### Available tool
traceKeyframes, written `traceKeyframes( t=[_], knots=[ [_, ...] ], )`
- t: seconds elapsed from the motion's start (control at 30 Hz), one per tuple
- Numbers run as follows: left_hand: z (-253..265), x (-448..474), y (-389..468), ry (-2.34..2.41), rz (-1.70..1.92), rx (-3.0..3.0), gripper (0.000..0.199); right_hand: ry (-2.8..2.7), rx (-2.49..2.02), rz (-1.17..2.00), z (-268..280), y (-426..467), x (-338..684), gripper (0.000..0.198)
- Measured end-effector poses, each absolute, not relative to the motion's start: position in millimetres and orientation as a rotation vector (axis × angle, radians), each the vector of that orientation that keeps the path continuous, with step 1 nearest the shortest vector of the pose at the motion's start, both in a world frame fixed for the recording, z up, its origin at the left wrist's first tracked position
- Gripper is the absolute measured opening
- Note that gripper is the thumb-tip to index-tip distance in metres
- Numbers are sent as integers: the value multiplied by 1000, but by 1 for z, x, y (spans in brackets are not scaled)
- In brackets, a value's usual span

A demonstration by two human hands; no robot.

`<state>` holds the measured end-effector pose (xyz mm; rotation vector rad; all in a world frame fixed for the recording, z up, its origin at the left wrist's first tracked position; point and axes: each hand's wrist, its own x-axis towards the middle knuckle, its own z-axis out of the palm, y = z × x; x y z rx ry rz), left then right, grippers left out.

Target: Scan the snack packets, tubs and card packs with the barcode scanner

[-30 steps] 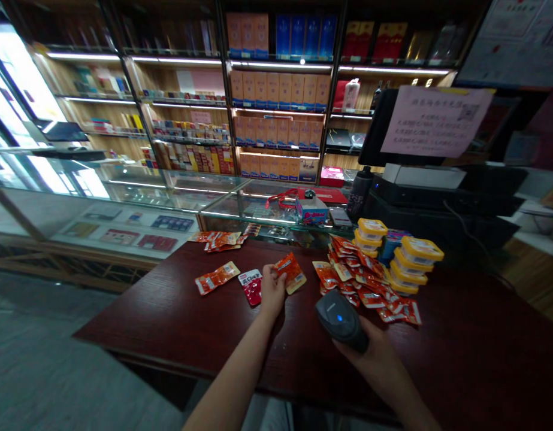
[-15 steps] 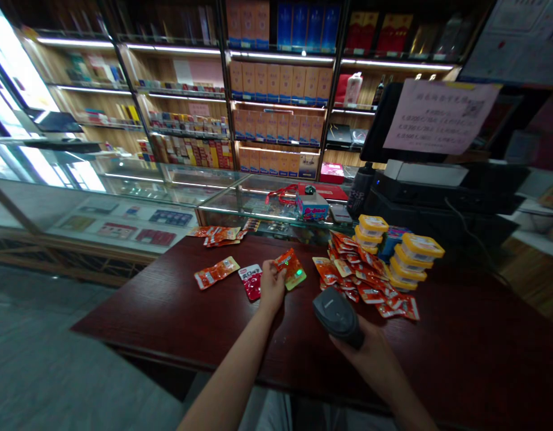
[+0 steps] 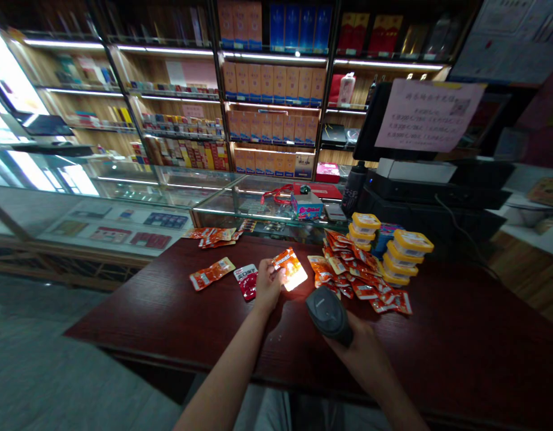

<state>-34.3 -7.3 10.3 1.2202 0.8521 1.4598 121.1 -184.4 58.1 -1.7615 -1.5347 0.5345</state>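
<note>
Pinching a glossy orange packet [image 3: 294,270], left fingers [image 3: 265,269]; right fingers [image 3: 340,352] curled round smooth scanner [image 3: 328,314].

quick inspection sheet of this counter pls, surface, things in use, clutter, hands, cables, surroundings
Surface: dark reddish-brown tabletop, glossy
Things in use: held orange packet, brightly lit; dark handheld scanner
Clutter: packet heap, stacked yellow-lidded tubs, red-and-white packet, loose orange packet
Hands: left hand on the held orange packet; right hand gripping the scanner
Cables: one pale cable, right side
Surroundings: glass display case, lit shelves, monitor bearing a paper notice
</note>
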Motion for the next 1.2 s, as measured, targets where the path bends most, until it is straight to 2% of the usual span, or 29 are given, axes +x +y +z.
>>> traceKeyframes(
  t=[0.2,0.4,0.57,0.77,0.9,1.07,1.2],
  knots=[
    [13,-35,-12,794,1393,1249,41,-1551,-1782,437,48,-181,119,31],
    [13,-36,-11,786,1420,1261,36,-1727,-2048,199,46,-181,128,28],
    [11,-36,-5,940,1454,1326,30,-1920,-2083,-82,21,-183,149,42],
    [26,-8,0,1001,1273,1113,37,-1894,-2033,-186,-11,-181,159,39],
    [32,19,12,1056,1236,1127,29,-1872,-2015,-211,-13,-181,159,37],
    [22,39,30,1237,1078,1491,9,-1856,-2021,-198,-11,-182,159,36],
    [17,40,31,1193,980,1743,13,-1829,-2040,-207,-10,-182,158,34]
  ],
)
